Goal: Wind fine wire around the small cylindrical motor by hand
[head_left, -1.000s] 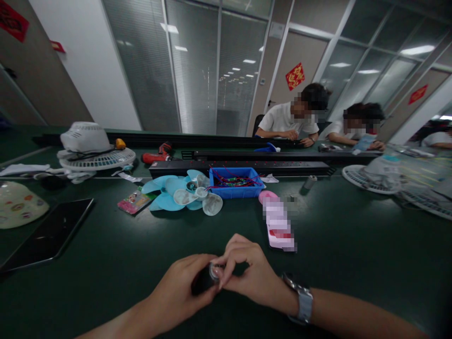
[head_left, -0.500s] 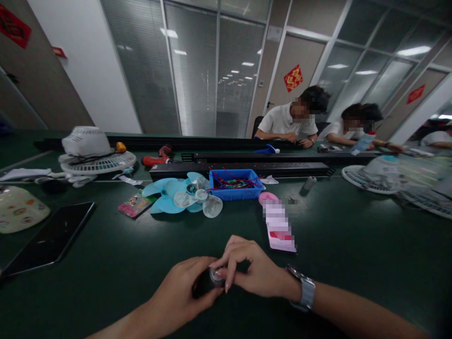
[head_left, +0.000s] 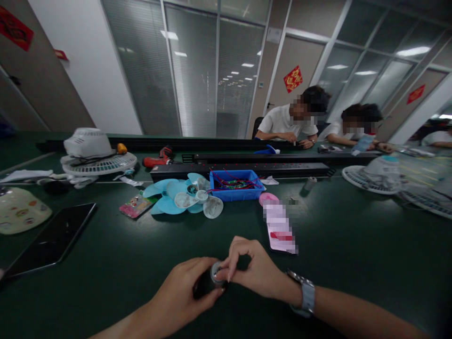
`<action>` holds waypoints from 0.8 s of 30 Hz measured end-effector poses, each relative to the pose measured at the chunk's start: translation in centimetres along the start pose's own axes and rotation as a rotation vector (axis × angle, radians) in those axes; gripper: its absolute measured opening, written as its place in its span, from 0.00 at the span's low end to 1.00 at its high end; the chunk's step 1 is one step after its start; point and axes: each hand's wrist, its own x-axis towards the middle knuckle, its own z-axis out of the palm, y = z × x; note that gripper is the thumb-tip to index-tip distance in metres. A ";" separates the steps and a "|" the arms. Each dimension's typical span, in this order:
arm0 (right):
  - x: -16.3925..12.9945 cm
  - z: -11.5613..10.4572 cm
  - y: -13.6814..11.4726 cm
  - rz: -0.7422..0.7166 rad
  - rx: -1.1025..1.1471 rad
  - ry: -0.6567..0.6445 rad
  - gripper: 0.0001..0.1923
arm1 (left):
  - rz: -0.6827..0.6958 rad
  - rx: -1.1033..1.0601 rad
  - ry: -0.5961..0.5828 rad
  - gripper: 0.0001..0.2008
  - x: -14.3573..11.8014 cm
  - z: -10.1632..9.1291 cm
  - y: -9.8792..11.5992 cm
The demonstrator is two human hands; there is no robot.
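1. Left hand [head_left: 183, 287]: closed round a small dark cylindrical part [head_left: 205, 285], likely a fan motor, though the view is too dim to be sure. The part sits just above the green table [head_left: 353, 245], at 6 o'clock in the view.
2. Right hand [head_left: 252, 270]: thumb and forefinger pinched on the silver cap [head_left: 216, 272] at the part's upper end. A wristwatch [head_left: 305, 296] is on this wrist.
3. Change over the last second: the right fingers have curled tighter and turned a little on the cap, while the left grip has stayed put. Judged as a twisting or seating motion in progress; the cap is not off.
4. Fan blade sets, count two: one blue [head_left: 165, 195], one clear [head_left: 208, 205], overlapping at 12 o'clock of the hands.
5. Blue bin [head_left: 236, 186], count one, holding red wires, just right of the blades.
6. Fan grilles, count two: one at 10 o'clock carrying a white housing [head_left: 88, 143], one at 2 o'clock [head_left: 367, 176].
7. Red cordless driver [head_left: 158, 157], count one, at 11 o'clock.
8. Dark tablet [head_left: 52, 238], count one, at 9 o'clock.
9. Pink phone [head_left: 278, 226], count one, at 1 o'clock.
10. Co-workers, count two clearly seen, seated at the far side of the bench, hands on their own work.
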 end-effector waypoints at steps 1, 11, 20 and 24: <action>-0.1 0.0 0.0 0.013 -0.010 0.007 0.13 | 0.000 0.001 0.003 0.15 0.0 0.0 0.0; -0.3 -0.2 -0.7 0.012 -0.014 -0.040 0.07 | 0.019 0.012 0.004 0.16 -0.2 0.1 -0.1; -0.3 0.2 -0.4 -0.038 -0.097 0.014 0.04 | 0.026 -0.012 0.029 0.15 0.1 0.0 0.2; -0.4 0.4 -0.8 -0.060 -0.116 0.046 0.04 | 0.011 -0.009 0.019 0.15 0.0 0.0 0.2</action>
